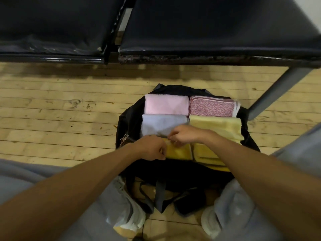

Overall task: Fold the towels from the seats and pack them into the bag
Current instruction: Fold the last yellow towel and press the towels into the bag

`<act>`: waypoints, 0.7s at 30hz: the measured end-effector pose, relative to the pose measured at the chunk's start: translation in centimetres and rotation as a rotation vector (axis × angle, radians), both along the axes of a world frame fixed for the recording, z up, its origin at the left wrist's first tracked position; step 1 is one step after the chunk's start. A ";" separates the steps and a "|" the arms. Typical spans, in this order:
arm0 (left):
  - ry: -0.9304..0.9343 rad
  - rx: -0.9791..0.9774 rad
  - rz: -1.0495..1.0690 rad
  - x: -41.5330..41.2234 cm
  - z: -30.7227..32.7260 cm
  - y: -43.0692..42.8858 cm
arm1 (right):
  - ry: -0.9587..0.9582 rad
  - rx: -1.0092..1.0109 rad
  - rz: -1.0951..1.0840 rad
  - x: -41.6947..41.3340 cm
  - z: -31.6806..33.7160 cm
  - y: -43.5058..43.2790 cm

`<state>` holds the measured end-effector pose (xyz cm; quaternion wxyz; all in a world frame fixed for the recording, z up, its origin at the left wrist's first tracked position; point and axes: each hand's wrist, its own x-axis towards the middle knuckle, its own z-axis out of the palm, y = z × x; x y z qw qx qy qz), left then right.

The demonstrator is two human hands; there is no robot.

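Now left hand [152, 149] and right hand [185, 136] pinch the limp black bag [128, 122] (plush rectangular towels [166, 106] inside).

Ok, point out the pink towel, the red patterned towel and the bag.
pink towel [166, 104], head view, centre of its top.
red patterned towel [212, 106], head view, centre of its top.
bag [128, 119], head view, its black left wall.

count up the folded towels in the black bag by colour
plain pink folded towel: 1
red and white patterned folded towel: 1
pale lilac folded towel: 1
pale yellow folded towel: 1
mustard yellow folded towels: 2
total in the black fabric bag: 6
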<state>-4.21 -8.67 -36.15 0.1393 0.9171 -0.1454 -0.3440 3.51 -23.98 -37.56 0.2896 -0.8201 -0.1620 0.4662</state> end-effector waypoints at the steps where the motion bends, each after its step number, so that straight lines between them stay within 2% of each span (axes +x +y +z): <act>1: 0.040 -0.002 0.012 0.2 -0.3 -0.4 | -0.027 0.014 -0.019 0.2 0.5 -1.0; 5: 0.076 0.080 -0.040 0.7 -0.9 -2.3 | -0.091 0.047 -0.117 0.3 1.8 -5.5; 8: 0.141 0.018 -0.098 1.6 0.5 -3.2 | -0.103 0.043 -0.163 -0.3 2.3 -8.9; 10: 0.196 -0.084 -0.085 2.4 2.4 -3.0 | -0.150 0.009 -0.100 -1.3 2.3 -10.5; 13: 0.260 -0.151 -0.065 2.9 5.2 -2.3 | -0.195 -0.043 0.116 -3.5 2.4 -11.4; 17: 0.290 -0.116 0.014 2.3 5.5 -2.6 | -0.073 -0.172 0.286 -4.2 2.2 -12.0; 21: 0.192 -0.029 -0.041 1.6 4.3 -5.8 | -0.237 -0.193 0.312 -3.7 1.9 -12.9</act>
